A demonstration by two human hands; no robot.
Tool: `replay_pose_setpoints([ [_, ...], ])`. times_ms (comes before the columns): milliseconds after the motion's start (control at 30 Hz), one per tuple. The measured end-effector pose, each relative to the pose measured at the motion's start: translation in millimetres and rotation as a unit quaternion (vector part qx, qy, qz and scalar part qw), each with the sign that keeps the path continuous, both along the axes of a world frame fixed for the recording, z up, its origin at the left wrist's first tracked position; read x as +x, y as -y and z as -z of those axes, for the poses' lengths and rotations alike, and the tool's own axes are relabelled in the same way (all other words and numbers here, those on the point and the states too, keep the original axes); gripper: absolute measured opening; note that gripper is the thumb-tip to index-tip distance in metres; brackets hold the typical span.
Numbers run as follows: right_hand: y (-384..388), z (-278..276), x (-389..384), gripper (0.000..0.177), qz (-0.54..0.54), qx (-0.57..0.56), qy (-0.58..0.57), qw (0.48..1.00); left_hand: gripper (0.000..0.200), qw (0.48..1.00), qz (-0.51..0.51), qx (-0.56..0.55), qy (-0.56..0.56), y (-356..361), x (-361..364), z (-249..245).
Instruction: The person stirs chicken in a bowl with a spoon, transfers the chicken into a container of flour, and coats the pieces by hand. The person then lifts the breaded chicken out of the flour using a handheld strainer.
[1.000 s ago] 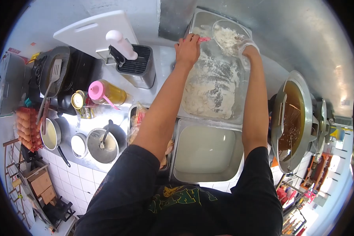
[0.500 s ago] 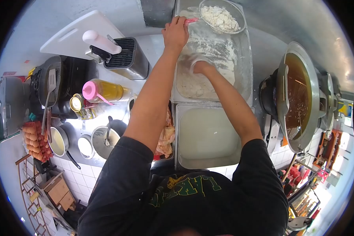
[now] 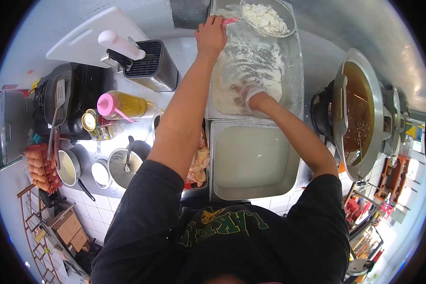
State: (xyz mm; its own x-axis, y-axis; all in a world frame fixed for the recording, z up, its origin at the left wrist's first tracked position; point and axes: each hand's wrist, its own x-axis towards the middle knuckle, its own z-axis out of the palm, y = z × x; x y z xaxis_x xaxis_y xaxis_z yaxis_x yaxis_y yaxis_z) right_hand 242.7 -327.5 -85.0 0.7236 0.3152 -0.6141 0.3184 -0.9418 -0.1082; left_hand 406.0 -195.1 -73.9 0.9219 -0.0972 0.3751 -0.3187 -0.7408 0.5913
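My left hand (image 3: 212, 35) is closed at the upper left edge of the flour tray (image 3: 294, 71), with its fingers at a small pink item (image 3: 230, 21) that sticks out to the right. Inside the tray, my right hand (image 3: 250, 93), whitened and partly blurred, rests in the flour (image 3: 258, 61) with its fingers spread. A round strainer (image 3: 294, 29) of clumpy flour (image 3: 265, 20) sits over the tray's far right corner. Nearer my body is a metal tray of cloudy liquid (image 3: 251, 156). Raw meat (image 3: 199, 165) shows in a container beside it, partly behind my left arm.
On the right stands a large pan of brown liquid (image 3: 357, 113). To the left are a knife block (image 3: 158, 71), an oil bottle with a pink lid (image 3: 128, 105), a metal bowl (image 3: 120, 173), a saucepan (image 3: 68, 168) and eggs (image 3: 38, 170).
My right hand has moved nearer to my body and slightly right through the flour, leaving new streaks. My left hand has stayed nearly in place.
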Motion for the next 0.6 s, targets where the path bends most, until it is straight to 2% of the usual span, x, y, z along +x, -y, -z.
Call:
replay_pose_setpoints([
  [67,14,2,1,0.064,0.089,0.03,0.0,0.996,0.024,1.0,0.004,-0.002,0.003,-1,0,0],
  [100,18,4,3,0.067,0.119,0.01,-0.051,0.992,0.024,1.0,0.002,-0.002,0.002,-3,0,1],
  [133,23,14,-2,0.067,0.118,0.009,-0.053,0.992,0.024,1.0,-0.001,0.005,0.021,-3,1,2],
  [200,33,42,-14,0.072,0.178,0.108,-0.079,0.975,0.024,0.999,-0.002,0.011,0.04,-1,1,3],
  [300,7,-8,-10,0.072,0.131,0.09,-0.107,0.981,0.024,0.999,-0.003,0.014,0.032,0,1,2],
  [433,19,11,-8,0.074,0.093,0.076,-0.123,0.985,0.024,0.999,0.0,0.01,0.036,-1,0,2],
  [500,40,42,-11,0.074,0.055,0.144,-0.103,0.983,0.024,0.999,-0.001,0.005,0.039,-3,1,2],
  [600,46,34,-13,0.075,0.05,0.136,-0.1,0.984,0.024,0.999,-0.003,0.005,0.036,-2,0,2],
])
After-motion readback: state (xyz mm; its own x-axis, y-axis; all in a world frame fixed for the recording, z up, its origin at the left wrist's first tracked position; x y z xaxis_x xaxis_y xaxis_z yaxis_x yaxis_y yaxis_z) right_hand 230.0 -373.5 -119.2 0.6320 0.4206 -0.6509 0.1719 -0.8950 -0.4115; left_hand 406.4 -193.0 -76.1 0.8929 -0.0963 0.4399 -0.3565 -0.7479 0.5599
